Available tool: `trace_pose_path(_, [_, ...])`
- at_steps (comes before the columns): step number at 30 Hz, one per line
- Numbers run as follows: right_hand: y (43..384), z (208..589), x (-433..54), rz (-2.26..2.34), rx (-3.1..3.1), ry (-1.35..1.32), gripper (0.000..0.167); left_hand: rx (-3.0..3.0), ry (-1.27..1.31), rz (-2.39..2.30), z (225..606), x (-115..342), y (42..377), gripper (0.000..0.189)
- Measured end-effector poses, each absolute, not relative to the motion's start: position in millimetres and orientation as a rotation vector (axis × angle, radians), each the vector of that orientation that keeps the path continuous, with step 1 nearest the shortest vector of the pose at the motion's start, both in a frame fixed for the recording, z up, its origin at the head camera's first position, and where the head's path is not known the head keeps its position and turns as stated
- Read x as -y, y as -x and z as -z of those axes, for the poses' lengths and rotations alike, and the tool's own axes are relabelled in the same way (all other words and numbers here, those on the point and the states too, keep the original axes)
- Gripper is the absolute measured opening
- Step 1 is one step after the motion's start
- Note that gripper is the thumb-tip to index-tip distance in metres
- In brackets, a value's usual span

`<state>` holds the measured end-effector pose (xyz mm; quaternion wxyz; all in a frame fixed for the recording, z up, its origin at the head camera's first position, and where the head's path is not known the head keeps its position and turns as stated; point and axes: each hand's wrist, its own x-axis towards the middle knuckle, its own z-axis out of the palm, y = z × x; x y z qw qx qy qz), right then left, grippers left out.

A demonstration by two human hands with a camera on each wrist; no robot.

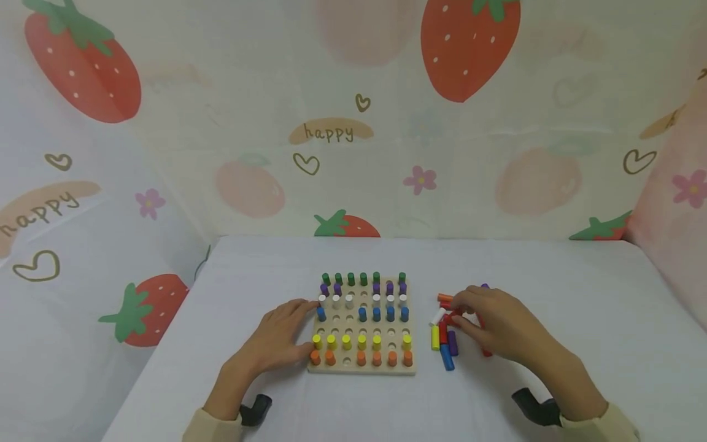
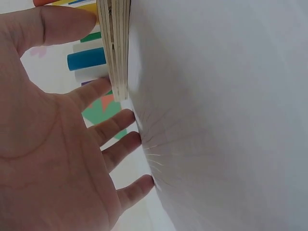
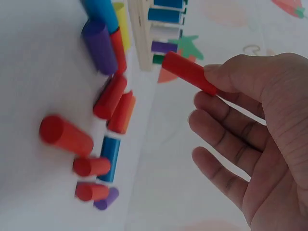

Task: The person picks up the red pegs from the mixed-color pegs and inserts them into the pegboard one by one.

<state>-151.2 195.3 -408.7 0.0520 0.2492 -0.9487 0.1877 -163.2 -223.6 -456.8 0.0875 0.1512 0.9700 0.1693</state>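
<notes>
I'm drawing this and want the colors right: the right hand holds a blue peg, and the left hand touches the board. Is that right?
Not quite: the peg in the right hand is red, as the right wrist view shows. The left hand does touch the board.

Loose pegs partly masked, pegboard cropped
In the head view the right hand covers some of them and leaves only the tip of a purple peg showing. The left wrist view's top edge cuts the pegboard; its left edge trims the left hand. In the right wrist view a blue peg runs off the top and the loose pegs look blurred.
</notes>
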Motion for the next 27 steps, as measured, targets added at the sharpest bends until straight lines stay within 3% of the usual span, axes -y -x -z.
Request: trace_pose_path(27, [176.2,412.6,-103.1,-0.566,2.773,-1.091,0.016,-2.862,-0.485,-0.501,452.9,223.6,162.9,0.075])
